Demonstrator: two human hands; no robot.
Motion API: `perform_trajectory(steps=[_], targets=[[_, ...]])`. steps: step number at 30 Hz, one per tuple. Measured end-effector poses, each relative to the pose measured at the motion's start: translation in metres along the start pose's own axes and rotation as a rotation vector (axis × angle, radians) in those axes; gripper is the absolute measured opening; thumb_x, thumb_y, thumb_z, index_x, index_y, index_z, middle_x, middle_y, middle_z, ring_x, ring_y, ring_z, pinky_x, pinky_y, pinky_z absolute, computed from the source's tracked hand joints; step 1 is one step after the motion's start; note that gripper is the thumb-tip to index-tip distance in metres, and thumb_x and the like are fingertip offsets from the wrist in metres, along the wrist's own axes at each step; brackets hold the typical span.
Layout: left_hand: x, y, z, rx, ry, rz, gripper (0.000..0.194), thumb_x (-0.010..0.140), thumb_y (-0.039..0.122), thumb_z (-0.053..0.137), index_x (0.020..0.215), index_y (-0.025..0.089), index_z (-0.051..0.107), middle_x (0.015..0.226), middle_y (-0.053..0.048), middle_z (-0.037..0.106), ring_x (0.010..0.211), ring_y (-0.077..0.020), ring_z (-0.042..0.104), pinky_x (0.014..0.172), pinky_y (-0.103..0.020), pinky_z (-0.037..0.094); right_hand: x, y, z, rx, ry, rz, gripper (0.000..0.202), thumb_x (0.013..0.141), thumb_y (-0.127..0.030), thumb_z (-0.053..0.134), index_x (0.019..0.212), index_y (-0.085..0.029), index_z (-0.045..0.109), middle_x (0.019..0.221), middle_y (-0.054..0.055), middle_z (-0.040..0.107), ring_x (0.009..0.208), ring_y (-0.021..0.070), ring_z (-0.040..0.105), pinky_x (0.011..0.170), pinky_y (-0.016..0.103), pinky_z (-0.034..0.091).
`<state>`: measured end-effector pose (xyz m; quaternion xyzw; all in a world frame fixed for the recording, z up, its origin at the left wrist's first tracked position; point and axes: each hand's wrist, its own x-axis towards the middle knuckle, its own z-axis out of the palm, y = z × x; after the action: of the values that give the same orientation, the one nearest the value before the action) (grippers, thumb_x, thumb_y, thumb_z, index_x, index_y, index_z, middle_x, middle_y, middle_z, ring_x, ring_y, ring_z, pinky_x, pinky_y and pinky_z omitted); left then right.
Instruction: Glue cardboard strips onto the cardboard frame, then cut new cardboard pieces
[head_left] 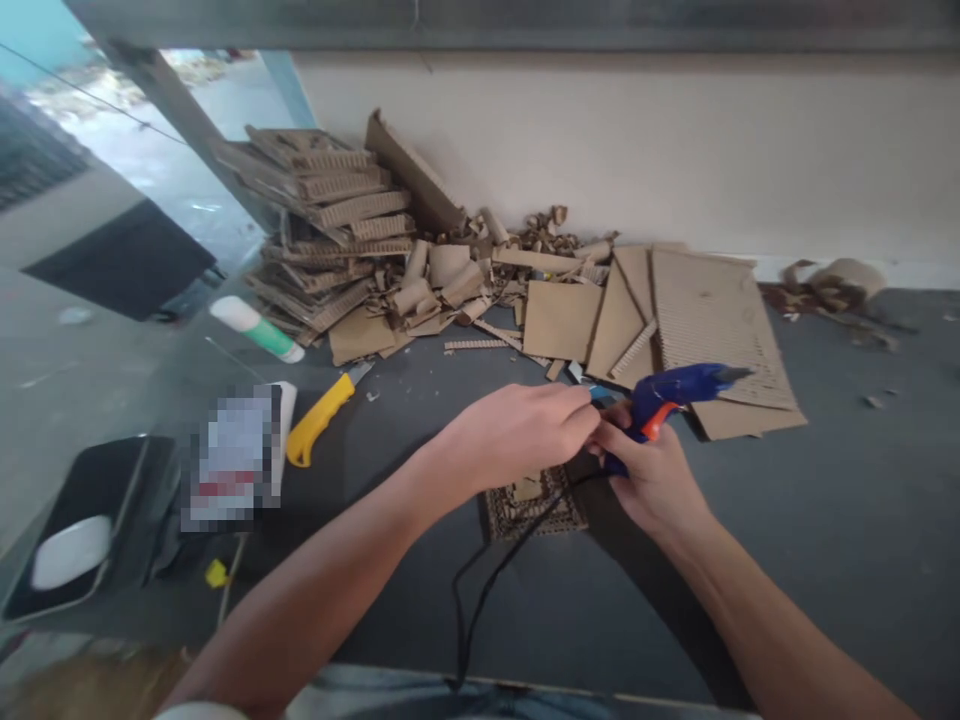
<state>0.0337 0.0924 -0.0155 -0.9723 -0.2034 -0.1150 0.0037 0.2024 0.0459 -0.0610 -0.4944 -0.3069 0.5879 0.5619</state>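
- Your right hand [664,485] has its fingers closed around the handle of the blue glue gun [679,383], whose nozzle is pointing to the right.
- Your left hand [517,435] has its fingers bent, with the tips close to the right thumb; I cannot tell whether they hold something.
- The layered cardboard piece [525,507] lies on the dark table [847,530] under your left hand, which partly hides it.
- The black cord [495,576] passes over this piece.
- To the left lies a yellow cutter [321,418], near a glue stick [259,330].
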Motion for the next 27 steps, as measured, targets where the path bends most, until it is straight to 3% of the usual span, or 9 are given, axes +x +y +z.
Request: perform_trajectory(steps=[5,10,15,19,23,27], targets=[[-0.001,0.004,-0.017,-0.088,-0.072,-0.034,0.011,0.097,0.017,0.052,0.092,0.014,0.061,0.093,-0.006,0.064,0.079,-0.0171,0.063,0.065,-0.028,0.046,0.001,0.003,-0.001,-0.037,0.017,-0.018,0.051,0.055,-0.032,0.090,0.067,-0.023,0.041,0.060,-0.006,0.056,0.054,0.0104,0.054,0.050,0.024,0.043],[-0.005,0.000,-0.040,-0.283,-0.150,-0.098,0.012,0.099,0.020,0.052,0.095,0.016,0.063,0.098,-0.005,0.066,0.079,-0.0140,0.063,0.068,-0.025,0.043,0.011,0.005,-0.016,-0.061,0.051,-0.103,0.046,0.061,-0.028,0.088,0.070,-0.023,0.043,0.068,-0.004,0.063,0.063,0.0125,0.062,0.056,0.025,0.049],[-0.013,-0.033,-0.022,-0.162,-0.324,-0.375,0.010,0.094,0.016,0.058,0.088,0.016,0.065,0.090,-0.005,0.068,0.078,-0.0176,0.064,0.062,-0.026,0.038,0.009,0.009,-0.019,-0.279,0.017,-0.293,0.040,0.073,-0.029,0.083,0.073,-0.024,0.043,0.077,0.000,0.071,0.075,0.0170,0.069,0.067,0.032,0.056],[-0.020,-0.051,0.000,-0.141,-0.439,-0.430,0.007,0.090,0.017,0.062,0.087,0.017,0.068,0.090,-0.005,0.069,0.084,-0.0208,0.066,0.060,-0.026,0.037,0.002,0.013,-0.013,-0.417,-0.001,-0.405,0.035,0.079,-0.030,0.078,0.075,-0.025,0.043,0.082,0.001,0.073,0.084,0.0195,0.072,0.081,0.038,0.057],[-0.021,-0.050,0.002,-0.176,-0.391,-0.377,0.014,0.093,0.018,0.058,0.098,0.018,0.071,0.101,-0.007,0.070,0.095,-0.0223,0.066,0.068,-0.027,0.043,-0.002,0.012,-0.010,-0.520,0.025,-0.555,0.032,0.080,-0.025,0.075,0.073,-0.025,0.044,0.081,0.001,0.073,0.077,0.0178,0.071,0.078,0.036,0.056],[-0.012,-0.035,-0.012,-0.331,-0.205,-0.277,0.018,0.097,0.021,0.053,0.100,0.018,0.071,0.100,-0.006,0.071,0.095,-0.0206,0.066,0.077,-0.029,0.046,-0.003,0.013,-0.010,-0.566,0.004,-0.581,0.031,0.081,-0.023,0.072,0.072,-0.026,0.043,0.077,0.000,0.071,0.070,0.0160,0.067,0.069,0.033,0.053]])
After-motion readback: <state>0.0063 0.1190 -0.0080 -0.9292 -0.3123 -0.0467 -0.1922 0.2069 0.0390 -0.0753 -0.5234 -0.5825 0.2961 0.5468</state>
